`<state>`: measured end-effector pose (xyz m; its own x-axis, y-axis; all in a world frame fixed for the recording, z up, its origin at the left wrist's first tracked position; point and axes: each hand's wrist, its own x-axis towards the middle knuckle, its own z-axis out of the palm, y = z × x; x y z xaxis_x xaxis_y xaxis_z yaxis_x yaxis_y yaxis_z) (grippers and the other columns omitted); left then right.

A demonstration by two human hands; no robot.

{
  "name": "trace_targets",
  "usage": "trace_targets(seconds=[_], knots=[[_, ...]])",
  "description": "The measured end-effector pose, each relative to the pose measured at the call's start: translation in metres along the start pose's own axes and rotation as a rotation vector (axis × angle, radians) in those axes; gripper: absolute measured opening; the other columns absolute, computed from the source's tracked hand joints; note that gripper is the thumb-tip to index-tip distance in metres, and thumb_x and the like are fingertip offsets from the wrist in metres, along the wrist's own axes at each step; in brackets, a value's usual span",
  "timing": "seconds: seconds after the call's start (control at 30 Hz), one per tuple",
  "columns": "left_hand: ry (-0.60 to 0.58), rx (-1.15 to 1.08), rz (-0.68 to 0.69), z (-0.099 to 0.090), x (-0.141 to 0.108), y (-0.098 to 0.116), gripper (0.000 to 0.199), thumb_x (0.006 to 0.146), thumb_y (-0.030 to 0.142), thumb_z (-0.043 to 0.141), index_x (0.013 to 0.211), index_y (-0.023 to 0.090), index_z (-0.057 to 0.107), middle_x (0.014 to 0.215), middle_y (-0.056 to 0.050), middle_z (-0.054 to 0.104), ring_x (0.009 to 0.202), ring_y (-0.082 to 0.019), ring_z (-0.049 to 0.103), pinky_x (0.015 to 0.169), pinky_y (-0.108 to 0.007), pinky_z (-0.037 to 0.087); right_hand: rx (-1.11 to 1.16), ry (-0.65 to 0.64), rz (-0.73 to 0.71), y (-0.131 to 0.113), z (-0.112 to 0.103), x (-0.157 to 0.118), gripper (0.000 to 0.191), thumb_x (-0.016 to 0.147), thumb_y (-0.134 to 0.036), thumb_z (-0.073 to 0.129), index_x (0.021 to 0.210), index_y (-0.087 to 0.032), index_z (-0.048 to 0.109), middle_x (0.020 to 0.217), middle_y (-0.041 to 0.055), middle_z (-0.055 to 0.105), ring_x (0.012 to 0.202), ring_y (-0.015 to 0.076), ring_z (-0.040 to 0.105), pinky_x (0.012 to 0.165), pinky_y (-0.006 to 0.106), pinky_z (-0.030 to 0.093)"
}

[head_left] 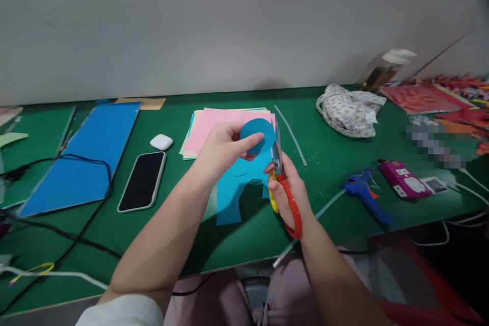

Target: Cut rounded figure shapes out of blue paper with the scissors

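Pinched between the thumb and fingers of my left hand point(233, 145) is a round blue paper disc point(256, 130). My right hand point(292, 188) grips a pair of scissors point(292, 214) with one red and one yellow handle. The blades point away from me and lie along the disc's right edge. Beneath my hands, a blue paper sheet point(228, 209) with curved cut-outs lies on the table. Behind it sits a stack of coloured paper point(214, 117), pink on top, partly hidden by my left hand.
Left of my arms lie a phone point(142, 182), a white earbud case point(161, 142), a blue board point(87, 158) and black cables. A blue glue gun point(367, 196), a purple box point(405, 179), a patterned cloth point(347, 112) and a bottle point(387, 69) are on the right. One clear glue stick point(291, 135) lies behind the scissors.
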<state>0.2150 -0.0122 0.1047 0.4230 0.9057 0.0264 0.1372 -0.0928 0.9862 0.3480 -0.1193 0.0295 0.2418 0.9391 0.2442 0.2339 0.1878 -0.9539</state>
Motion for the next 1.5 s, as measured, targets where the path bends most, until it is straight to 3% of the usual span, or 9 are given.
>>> trace_targets(seconds=[0.23,0.47,0.93,1.5], knots=[[0.003,-0.03,0.002,-0.0005,0.001,-0.0014,0.031,0.068,0.043,0.078,0.074,0.015,0.067,0.066,0.0,0.063,0.059,-0.012,0.06,0.053,-0.024,0.053,-0.009,0.003,-0.007,0.0033,0.0012,-0.0011,0.07,0.084,-0.071,0.05,0.14,-0.029,0.046,0.097,0.0028,0.06,0.07,0.0144,0.056,0.066,0.029,0.049],[0.022,-0.04,-0.001,-0.0007,-0.0002,0.0005,0.03,0.069,0.042,0.077,0.074,0.015,0.067,0.067,-0.001,0.065,0.059,-0.012,0.06,0.054,-0.024,0.053,0.0,-0.03,-0.009,0.0014,-0.0004,-0.0004,0.064,0.087,-0.065,0.052,0.139,-0.03,0.047,0.095,0.0019,0.058,0.058,0.01,0.045,0.056,0.026,0.046],[0.023,-0.045,-0.007,-0.0028,0.0012,-0.0017,0.031,0.071,0.043,0.076,0.083,0.015,0.072,0.075,-0.002,0.07,0.064,-0.013,0.064,0.056,-0.023,0.055,0.002,0.007,-0.023,0.0035,0.002,-0.0013,0.061,0.087,-0.063,0.052,0.138,-0.028,0.048,0.09,0.0013,0.057,0.055,0.0086,0.042,0.049,0.022,0.04],[0.063,-0.051,0.017,-0.0056,0.0018,-0.0023,0.032,0.07,0.045,0.077,0.077,0.015,0.069,0.07,-0.001,0.068,0.057,-0.011,0.061,0.053,-0.021,0.053,-0.034,-0.012,-0.045,0.0046,0.0017,-0.0005,0.062,0.087,-0.064,0.052,0.138,-0.028,0.048,0.087,0.0007,0.056,0.054,0.0088,0.041,0.049,0.022,0.04]])
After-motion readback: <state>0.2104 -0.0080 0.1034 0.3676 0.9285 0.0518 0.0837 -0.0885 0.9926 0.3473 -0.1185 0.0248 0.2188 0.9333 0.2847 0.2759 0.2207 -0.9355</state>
